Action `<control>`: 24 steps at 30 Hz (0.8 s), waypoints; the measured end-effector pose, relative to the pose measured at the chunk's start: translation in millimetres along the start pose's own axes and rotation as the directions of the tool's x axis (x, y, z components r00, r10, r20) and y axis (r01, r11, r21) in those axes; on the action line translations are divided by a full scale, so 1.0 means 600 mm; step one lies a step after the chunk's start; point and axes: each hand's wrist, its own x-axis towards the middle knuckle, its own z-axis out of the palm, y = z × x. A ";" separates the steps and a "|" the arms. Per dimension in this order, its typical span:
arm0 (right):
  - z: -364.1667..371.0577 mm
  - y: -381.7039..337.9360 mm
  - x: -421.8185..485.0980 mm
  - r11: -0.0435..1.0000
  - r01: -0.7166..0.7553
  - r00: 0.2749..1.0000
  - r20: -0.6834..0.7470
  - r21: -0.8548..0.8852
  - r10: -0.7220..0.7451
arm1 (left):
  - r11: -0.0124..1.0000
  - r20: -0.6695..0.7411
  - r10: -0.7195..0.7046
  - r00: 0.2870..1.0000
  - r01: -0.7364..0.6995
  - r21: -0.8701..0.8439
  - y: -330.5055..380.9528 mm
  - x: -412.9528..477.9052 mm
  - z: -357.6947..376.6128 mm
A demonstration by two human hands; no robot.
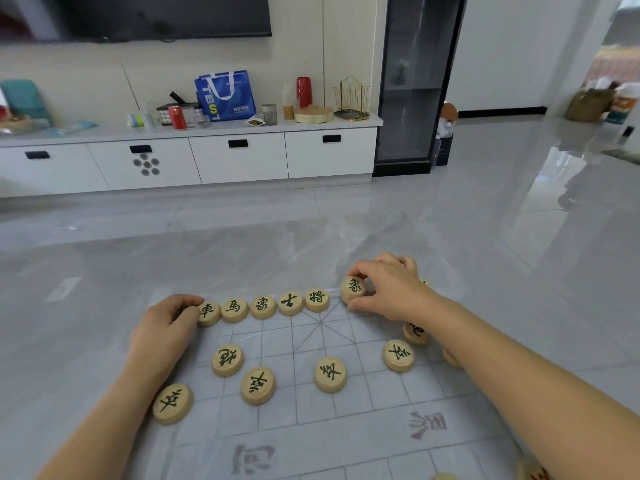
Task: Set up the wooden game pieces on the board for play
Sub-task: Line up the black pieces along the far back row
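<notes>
— Placement: how is it best done?
— The end disc (207, 311) is touched by the left hand's (166, 327) curled fingers; a grip cannot be told. The tilted disc (353, 288), pinched by the right hand's (391, 289) fingers, should be laid flat on a board (346, 403) crossing.
— Counts?
— Five loose discs (330, 373) are seen whole mid-board, and two are half hidden by the right forearm. Five are lined in the row (290, 301) toward the bench's (69, 341) far edge, and one is held.

Pale wooden pieces (330, 374) carry dark green characters; the translucent board (346, 427) shows grey gridlines, reddish characters.
</notes>
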 end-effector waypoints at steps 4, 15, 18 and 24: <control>0.013 -0.013 0.013 1.000 0.011 1.000 0.019 0.006 -0.012 | 1.000 -0.004 -0.006 1.000 0.006 -0.005 -0.002 0.001 -0.001; -0.023 0.041 -0.003 0.984 -0.170 0.984 0.060 0.043 0.167 | 1.000 -0.001 -0.003 1.000 0.003 -0.015 -0.001 0.001 0.000; -0.015 0.036 -0.003 0.988 -0.151 0.979 0.134 -0.014 0.152 | 1.000 -0.001 0.003 1.000 -0.003 -0.002 -0.001 0.000 -0.001; -0.014 0.037 0.004 0.984 -0.176 0.963 0.199 -0.037 0.180 | 1.000 -0.009 0.004 1.000 -0.004 -0.006 0.000 0.000 -0.001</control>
